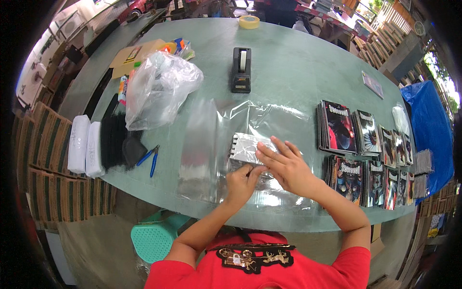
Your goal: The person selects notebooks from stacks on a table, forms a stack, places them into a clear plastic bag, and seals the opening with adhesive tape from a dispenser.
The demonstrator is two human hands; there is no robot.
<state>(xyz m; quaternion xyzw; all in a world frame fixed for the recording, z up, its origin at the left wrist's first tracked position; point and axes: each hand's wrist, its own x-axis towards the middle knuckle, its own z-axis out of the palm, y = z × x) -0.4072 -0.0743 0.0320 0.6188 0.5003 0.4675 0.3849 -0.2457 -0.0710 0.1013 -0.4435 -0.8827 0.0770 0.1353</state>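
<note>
Mid-frame, the plastic sheet (199, 168) might crease if the right hand (287, 167), fingers outspread, presses unevenly; whether the left hand's (241, 184) fingers clamp, I cannot tell.

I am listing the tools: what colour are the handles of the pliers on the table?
The plier handles are blue, seen in the head view.

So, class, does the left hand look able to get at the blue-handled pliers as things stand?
Probably yes: the blue-handled pliers lie uncovered on the table, left of the left hand, with only clear plastic and table between. The hand would first have to leave the plastic.
</note>
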